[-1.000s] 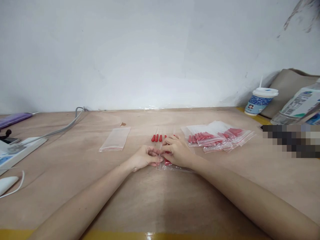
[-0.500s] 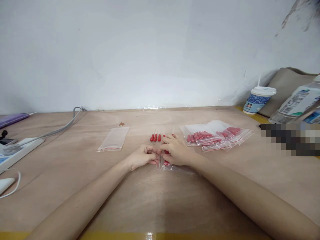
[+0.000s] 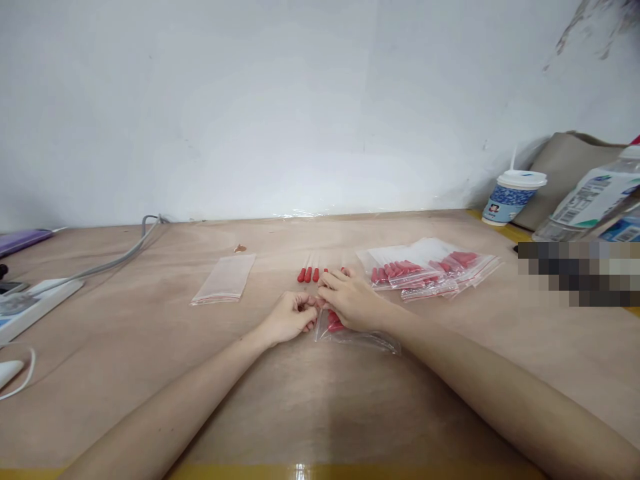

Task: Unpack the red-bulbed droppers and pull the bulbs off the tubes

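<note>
A clear zip bag (image 3: 357, 341) lies on the table in front of me with red-bulbed droppers (image 3: 335, 323) inside, partly hidden by my hand. My left hand (image 3: 291, 317) is closed in a pinch at the bag's left end. Over the bag rests my right hand (image 3: 357, 301), fingers bent, with thumb and fingertips gripping the same end close to the left fingers. Just beyond the hands several loose droppers (image 3: 308, 275) lie in a row, red bulbs toward me and thin clear tubes pointing away; some are partly covered by the right fingers.
To the right lie filled zip bags (image 3: 425, 270), overlapping. A stack of flat zip bags (image 3: 225, 279) is on the left. A paper cup (image 3: 513, 198), a plastic bottle (image 3: 585, 207) and a grey bag (image 3: 555, 167) stand back right. A power strip (image 3: 43, 307) with a cable sits far left.
My left fingers have shifted slightly along the bag's end, covering its zip edge. More of the bag's near side shows below my right hand. The view has shifted a little.
</note>
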{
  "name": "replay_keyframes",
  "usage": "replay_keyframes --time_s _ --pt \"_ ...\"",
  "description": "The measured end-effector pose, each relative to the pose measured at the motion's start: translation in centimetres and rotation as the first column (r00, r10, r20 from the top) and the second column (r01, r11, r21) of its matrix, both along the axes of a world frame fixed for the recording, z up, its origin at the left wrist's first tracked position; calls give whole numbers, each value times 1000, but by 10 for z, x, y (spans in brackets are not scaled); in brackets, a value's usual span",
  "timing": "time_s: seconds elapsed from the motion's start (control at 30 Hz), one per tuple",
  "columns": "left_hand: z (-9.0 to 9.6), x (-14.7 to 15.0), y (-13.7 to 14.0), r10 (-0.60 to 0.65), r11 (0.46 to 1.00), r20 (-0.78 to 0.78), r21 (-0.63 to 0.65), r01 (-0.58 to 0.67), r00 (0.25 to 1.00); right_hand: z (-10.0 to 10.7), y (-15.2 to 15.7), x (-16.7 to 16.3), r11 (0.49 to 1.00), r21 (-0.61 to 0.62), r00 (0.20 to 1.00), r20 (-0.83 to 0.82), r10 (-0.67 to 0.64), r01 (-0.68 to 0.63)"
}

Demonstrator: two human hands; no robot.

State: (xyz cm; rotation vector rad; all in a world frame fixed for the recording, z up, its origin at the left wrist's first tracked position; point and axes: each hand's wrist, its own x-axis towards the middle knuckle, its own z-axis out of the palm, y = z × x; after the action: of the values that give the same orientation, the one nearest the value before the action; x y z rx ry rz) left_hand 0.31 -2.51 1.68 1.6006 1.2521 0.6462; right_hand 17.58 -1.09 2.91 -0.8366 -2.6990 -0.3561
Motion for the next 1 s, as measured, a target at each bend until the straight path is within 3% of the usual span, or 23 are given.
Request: replay_keyframes --time_s 0.3,0.53,0.67,0.8,0.9,1.0 --pt "-4 2 3 -33 996 -52 80 37 998 8 2 2 995 -81 991 115 65 -56" --pt "1 -1 2 -114 993 -11 35 114 993 7 7 6 986 -110 992 -30 122 -125" --pt "3 -1 3 -105 994 -1 24 105 994 3 10 7 979 -72 975 -135 179 -190" --pt "2 -3 4 -181 983 37 29 180 983 -3 11 7 987 -10 966 -204 156 -162" --pt "-1 -4 4 -208 972 -11 109 208 978 -5 10 7 991 27 970 -203 134 -132" --pt "-4 -4 4 -152 954 -105 243 174 983 -5 11 5 991 16 979 -152 135 -134"
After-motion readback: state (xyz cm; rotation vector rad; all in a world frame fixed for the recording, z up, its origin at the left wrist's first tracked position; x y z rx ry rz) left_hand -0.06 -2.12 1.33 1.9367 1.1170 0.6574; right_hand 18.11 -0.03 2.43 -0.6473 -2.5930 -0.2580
